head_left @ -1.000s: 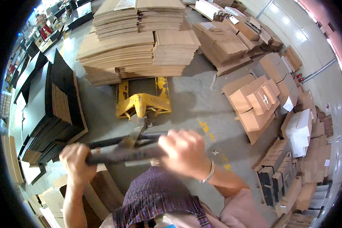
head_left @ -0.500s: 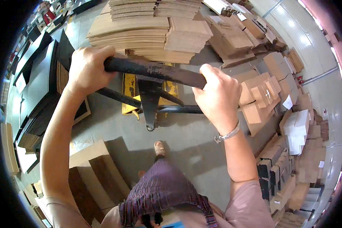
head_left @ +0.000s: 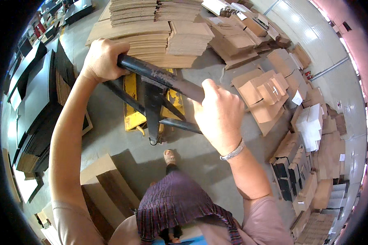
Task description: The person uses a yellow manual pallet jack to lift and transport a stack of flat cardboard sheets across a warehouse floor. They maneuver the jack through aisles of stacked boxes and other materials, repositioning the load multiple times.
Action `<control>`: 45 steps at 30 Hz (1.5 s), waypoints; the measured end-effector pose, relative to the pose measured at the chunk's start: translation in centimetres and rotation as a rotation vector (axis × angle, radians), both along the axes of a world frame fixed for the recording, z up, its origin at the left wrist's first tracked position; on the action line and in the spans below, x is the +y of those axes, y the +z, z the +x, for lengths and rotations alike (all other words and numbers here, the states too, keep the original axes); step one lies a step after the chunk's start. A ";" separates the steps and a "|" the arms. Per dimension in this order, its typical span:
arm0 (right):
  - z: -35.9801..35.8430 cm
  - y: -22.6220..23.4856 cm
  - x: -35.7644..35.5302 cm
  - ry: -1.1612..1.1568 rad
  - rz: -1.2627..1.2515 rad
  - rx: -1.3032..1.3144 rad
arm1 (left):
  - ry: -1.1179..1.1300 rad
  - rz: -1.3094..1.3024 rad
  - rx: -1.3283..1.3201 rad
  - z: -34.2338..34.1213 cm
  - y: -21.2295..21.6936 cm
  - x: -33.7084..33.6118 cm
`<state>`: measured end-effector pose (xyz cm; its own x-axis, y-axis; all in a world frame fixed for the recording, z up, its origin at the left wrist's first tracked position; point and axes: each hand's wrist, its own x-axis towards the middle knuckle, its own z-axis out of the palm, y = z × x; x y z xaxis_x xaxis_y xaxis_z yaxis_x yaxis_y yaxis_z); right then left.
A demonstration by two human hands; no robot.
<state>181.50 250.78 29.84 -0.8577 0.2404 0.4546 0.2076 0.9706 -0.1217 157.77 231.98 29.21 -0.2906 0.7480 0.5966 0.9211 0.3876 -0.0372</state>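
Both my hands grip the worn black handle (head_left: 161,76) of a yellow pallet jack (head_left: 131,116). My left hand (head_left: 105,60) is wrapped round the handle's left end, and my right hand (head_left: 220,114) closes round its right end, nearer to me. The handle slants down to the right. Below it, black bars run to the jack's yellow frame. Just beyond stands a tall load of flat cardboard sheets (head_left: 129,30), which hides the jack's forks.
On the left lean stacked dark panels (head_left: 37,87). Brown cardboard pieces (head_left: 110,188) stand at the lower left. Folded cartons (head_left: 263,96), a white stack (head_left: 309,126) and black-edged boxes (head_left: 288,167) line the right. Grey floor (head_left: 204,171) lies around my foot.
The handle has tilted more, its right end coming down and leftward with my right hand. My left hand has risen slightly and moved right. Both hands keep their grip.
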 end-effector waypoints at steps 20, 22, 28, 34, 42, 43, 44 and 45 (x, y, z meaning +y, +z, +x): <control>-5.8 0.9 4.2 -0.123 0.038 -0.040 | 0.037 0.114 0.007 -6.5 -1.2 7.8; -6.8 0.8 5.7 -0.133 0.031 -0.031 | 0.100 0.106 0.015 -6.9 -1.1 8.9; -9.8 0.2 12.0 -0.113 0.073 0.015 | 0.280 0.055 -0.056 -6.2 -0.8 12.2; -13.9 -0.5 20.8 0.038 0.128 0.099 | 0.405 0.071 -0.094 -4.6 -0.7 15.8; -21.4 -1.0 27.4 0.224 0.118 0.023 | 0.580 -0.005 -0.075 -6.7 -0.6 19.3; -22.3 -0.9 27.9 0.240 0.118 0.025 | 0.590 -0.010 -0.071 -7.3 -0.6 19.7; -23.2 -0.8 28.3 0.257 0.120 0.025 | 0.632 -0.025 -0.105 -7.9 -0.5 20.1; -24.2 -0.6 28.6 0.274 0.123 0.025 | 0.649 -0.034 -0.106 -8.4 -0.4 20.5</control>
